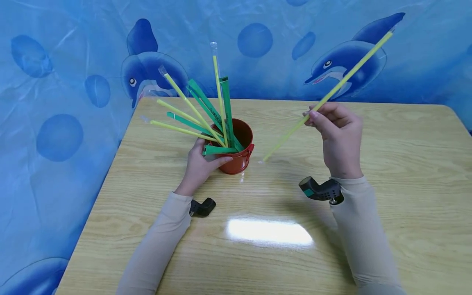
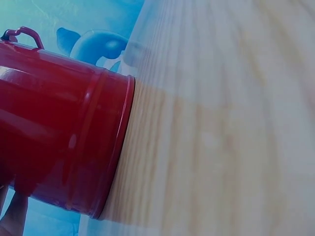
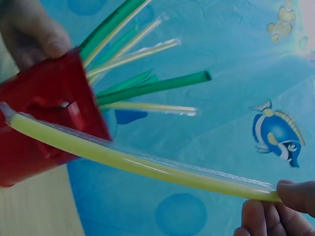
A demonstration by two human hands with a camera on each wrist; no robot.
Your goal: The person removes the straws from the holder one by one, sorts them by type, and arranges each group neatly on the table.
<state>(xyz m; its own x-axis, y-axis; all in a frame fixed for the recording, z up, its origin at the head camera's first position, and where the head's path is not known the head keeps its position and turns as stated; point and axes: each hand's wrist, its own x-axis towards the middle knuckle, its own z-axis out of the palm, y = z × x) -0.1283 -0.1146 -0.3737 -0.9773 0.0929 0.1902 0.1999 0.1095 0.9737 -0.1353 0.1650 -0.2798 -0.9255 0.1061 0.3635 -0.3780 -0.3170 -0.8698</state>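
A small red metal bucket (image 1: 236,164) stands on the wooden table, and my left hand (image 1: 199,166) grips its left side, thumb along the front. Wrapped yellow straws (image 1: 184,98) and green paper-sleeved sticks (image 1: 227,110) lean out of it, mostly to the left. To the right, my right hand (image 1: 343,131) pinches one yellow straw (image 1: 354,71) in a clear wrapper, held slanting above the table. Its lower end points toward the bucket. The right wrist view shows thumb and fingertips on that straw (image 3: 147,167). In the left wrist view the bucket's side (image 2: 54,118) fills the left.
The light wooden table (image 1: 280,266) carries a bright glare patch near its front. Behind it hangs a blue backdrop (image 1: 206,20) printed with dolphins and bubbles. A black camera is strapped to each wrist, one on the left (image 1: 203,207) and one on the right (image 1: 321,190).
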